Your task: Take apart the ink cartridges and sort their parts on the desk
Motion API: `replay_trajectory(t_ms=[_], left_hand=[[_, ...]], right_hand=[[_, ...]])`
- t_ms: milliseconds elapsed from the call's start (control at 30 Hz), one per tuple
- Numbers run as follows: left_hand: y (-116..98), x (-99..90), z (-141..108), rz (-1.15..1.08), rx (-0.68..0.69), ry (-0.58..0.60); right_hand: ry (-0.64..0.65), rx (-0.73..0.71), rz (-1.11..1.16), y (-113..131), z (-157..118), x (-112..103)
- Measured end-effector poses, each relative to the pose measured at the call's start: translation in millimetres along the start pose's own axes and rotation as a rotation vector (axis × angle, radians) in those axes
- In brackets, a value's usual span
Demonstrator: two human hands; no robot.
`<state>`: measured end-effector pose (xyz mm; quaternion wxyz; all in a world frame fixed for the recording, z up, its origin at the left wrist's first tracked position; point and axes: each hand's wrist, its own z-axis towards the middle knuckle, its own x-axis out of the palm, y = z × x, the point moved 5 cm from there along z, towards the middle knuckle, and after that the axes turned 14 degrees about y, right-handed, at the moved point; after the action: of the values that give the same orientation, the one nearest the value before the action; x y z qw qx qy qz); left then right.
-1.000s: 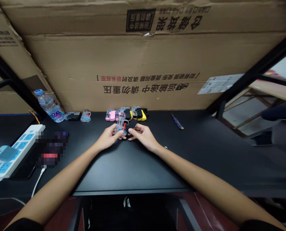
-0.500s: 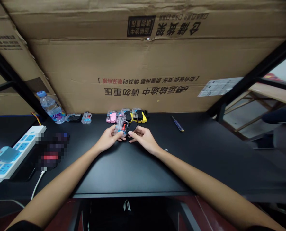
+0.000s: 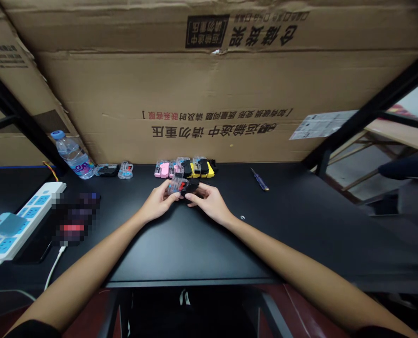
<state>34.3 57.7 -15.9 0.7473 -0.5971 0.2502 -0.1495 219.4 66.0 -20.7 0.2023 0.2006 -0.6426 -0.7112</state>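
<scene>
Near the middle of the black table, my left hand (image 3: 157, 202) grips a clear plastic piece (image 3: 175, 186) with red and blue parts inside. My right hand (image 3: 212, 203) holds a black piece (image 3: 190, 188) that touches the clear one on its right side. Both hands have their fingers closed, and some fingertips are hidden behind the pieces. Just beyond them, small pink (image 3: 164, 169), black and yellow (image 3: 207, 170) devices with clear parts stand in a row against the cardboard.
Left: a water bottle (image 3: 75, 157), a black-and-clear device (image 3: 106, 170), a clear piece (image 3: 125, 170), a white power strip (image 3: 27, 220) and a blurred-out phone-like object (image 3: 75, 218). Right: a screwdriver (image 3: 259, 179) and a tiny white bit (image 3: 243, 217). Cardboard (image 3: 212, 89) stands behind.
The clear piece has tilted from upright to lying more sideways, its end now against the black piece. My hands have stayed nearly in place, and the view has shifted slightly.
</scene>
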Motion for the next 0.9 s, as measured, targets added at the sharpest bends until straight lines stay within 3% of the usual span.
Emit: replay_trajectory(t_ms=[267, 467, 767, 900], left_hand=[[8.1, 0.9, 1.5, -0.104, -0.077, 0.036], [8.1, 1.5, 2.7, -0.182, -0.108, 0.117], [10.6, 4.6, 2.0, -0.096, -0.106, 0.096], [8.1, 4.1, 2.4, -0.158, -0.098, 0.102]], right_hand=[[-0.037, 0.008, -0.022, -0.2, -1.6, -1.1], [0.025, 0.052, 0.029, -1.4, -0.1, 0.4], [-0.063, 0.026, 0.025, 0.1, 0.8, 0.6], [-0.053, 0.031, 0.055, 2.0, 0.2, 1.6]])
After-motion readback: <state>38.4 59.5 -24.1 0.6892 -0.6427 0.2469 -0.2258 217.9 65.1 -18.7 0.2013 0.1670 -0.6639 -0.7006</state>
